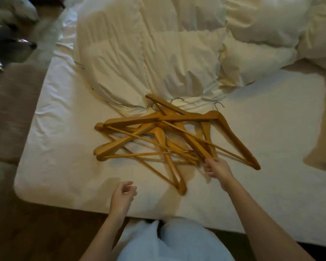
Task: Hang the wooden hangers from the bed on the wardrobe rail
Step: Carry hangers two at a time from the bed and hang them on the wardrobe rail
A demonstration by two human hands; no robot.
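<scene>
Reaching at the near right end of the wooden hangers (158,136) heaped on the bed (64,147), the right hand (217,169) is my closer one. Its fingers (214,163) curl at a bar end, but I cannot tell if they grip. The left hand (121,194) hovers loosely curled, empty, short of the pile.

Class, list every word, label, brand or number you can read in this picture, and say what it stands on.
None: no word, label, brand or number can be read on the wooden hangers, the bed sheet or the pillows.
</scene>
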